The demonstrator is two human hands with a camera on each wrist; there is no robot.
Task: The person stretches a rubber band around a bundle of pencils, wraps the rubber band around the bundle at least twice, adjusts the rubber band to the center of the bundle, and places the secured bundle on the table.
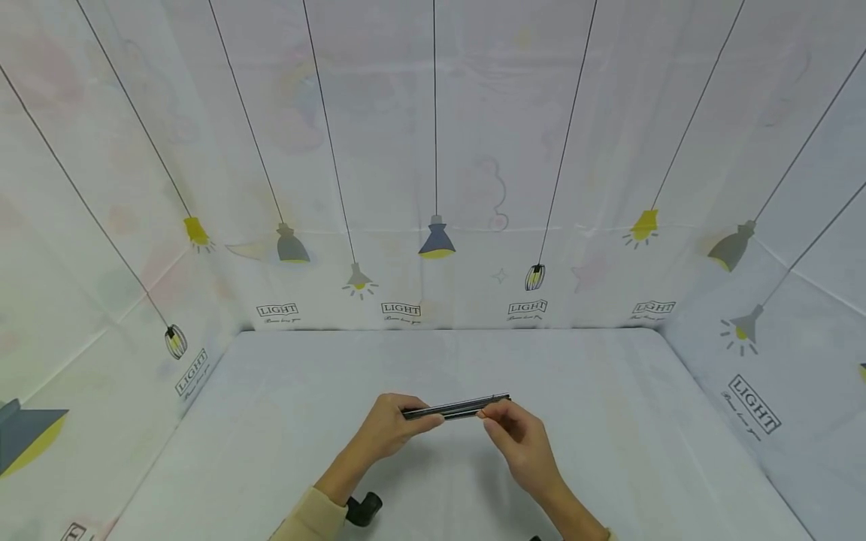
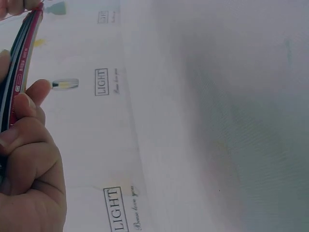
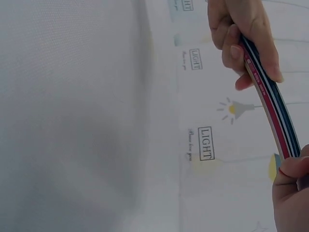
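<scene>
A bundle of thin long sticks, red, dark and pale, is held level above the white tabletop in the head view. My left hand grips its left end with curled fingers. My right hand pinches its right end. In the left wrist view the bundle runs up from my left hand, thumb on top, to my right hand's fingertips. In the right wrist view the bundle looks slightly bowed between my left hand and my right hand.
White cloth walls printed with hanging lamps and the word LIGHT close in the table at the back and on both sides. A small black object shows by my left wrist at the bottom edge.
</scene>
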